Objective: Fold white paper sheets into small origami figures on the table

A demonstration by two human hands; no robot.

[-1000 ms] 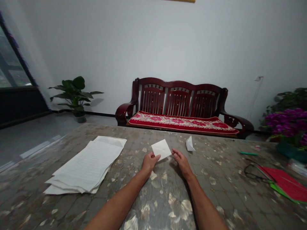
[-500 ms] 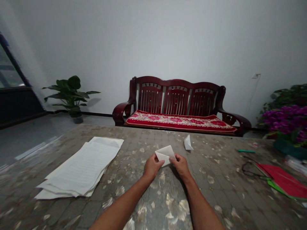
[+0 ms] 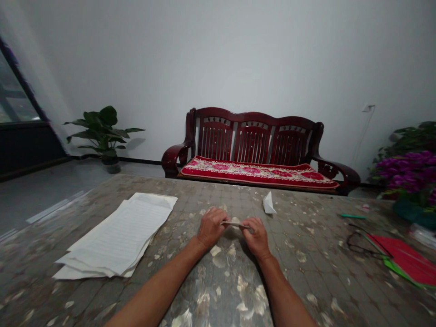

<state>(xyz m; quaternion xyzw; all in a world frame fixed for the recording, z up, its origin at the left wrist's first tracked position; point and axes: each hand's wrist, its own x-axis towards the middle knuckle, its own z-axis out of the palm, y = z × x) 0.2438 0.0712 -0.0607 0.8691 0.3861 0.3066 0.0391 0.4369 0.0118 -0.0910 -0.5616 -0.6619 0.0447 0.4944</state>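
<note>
Between my two hands is a folded piece of paper (image 3: 235, 223), turned so that only its thin edge shows. My left hand (image 3: 213, 225) is closed on its left end, the fingers curled over the top. My right hand (image 3: 255, 234) pinches the right end. Both hands are just above the patterned tablecloth (image 3: 221, 290). Beyond my right hand, a small folded white paper shape (image 3: 269, 203) stands on the table. To the left lies a loose stack of lined paper sheets (image 3: 119, 236).
On the right are a green pen (image 3: 353, 216), eyeglasses (image 3: 363, 245) and red paper (image 3: 405, 254) over green paper. Purple flowers (image 3: 408, 170) stand at the right edge. Behind the table is a wooden bench (image 3: 254, 141) with a red cover; a potted plant (image 3: 105, 131) stands at left.
The folded paper has been tilted from showing its flat face to showing its edge. My left hand has rolled over, its knuckles now on top. Both hands keep hold of the paper.
</note>
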